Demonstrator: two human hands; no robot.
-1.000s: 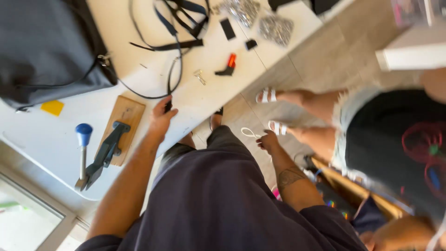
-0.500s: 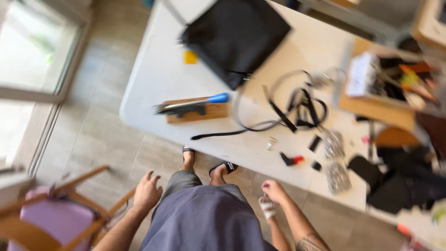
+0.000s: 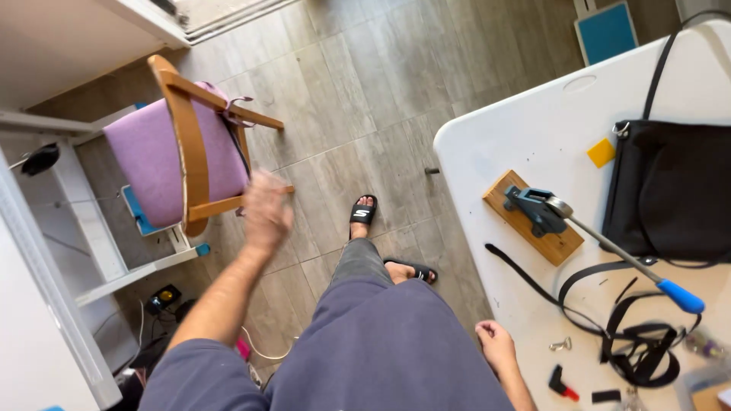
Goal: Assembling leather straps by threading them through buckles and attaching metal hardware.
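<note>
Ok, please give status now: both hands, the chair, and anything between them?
Left hand open, blurred, empty, beside the wooden chair with purple cushion. Right hand loosely curled, empty, at the white table edge. Nothing between left hand and chair.

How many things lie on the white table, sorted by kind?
Black bag: 1
Lever press on a wooden block: 1
Black straps: 1 tangle; the number of separate straps cannot be told
Yellow square: 1
Small metal clip: 1
Black and red small tool: 1
Total: 6 kinds on the table.
</note>
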